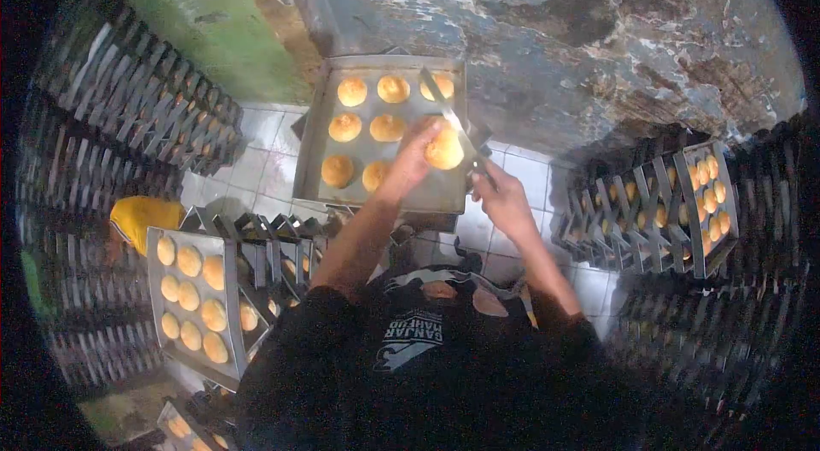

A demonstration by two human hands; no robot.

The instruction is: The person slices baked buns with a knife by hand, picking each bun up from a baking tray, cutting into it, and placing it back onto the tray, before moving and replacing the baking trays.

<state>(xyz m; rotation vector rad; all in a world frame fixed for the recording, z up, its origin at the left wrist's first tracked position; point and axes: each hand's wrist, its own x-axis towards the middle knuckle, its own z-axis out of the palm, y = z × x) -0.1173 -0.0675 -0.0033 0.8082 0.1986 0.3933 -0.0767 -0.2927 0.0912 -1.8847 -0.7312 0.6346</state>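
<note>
Shirt: my black shirt [504,366] with white print fills 6 o'clock.
Left hand: my left hand [416,154] reaches toward 12 o'clock, its fingers closed round the left side of a round, golden-brown bun [444,149].
Bun: it sits above the right part of the tray.
Right hand: my right hand [506,200], at 4 o'clock from the bun, grips one end of a long, straight metal knife [437,95].
Blade: it points to 11 o'clock along the bun's upper right; I cannot tell whether they touch.
Tray: a squarish grey metal tray [436,196] at 12 o'clock, with seven golden loose buns [344,127] visible on it.
Left stack: grey metal trays of buns [237,267] at 8 o'clock.
Right stack: more bun-filled metal trays [653,210] at 3 o'clock.
Floor: white square tiles [260,128].
Wall: peeling blue-grey paint [555,49] at 1 o'clock.
</note>
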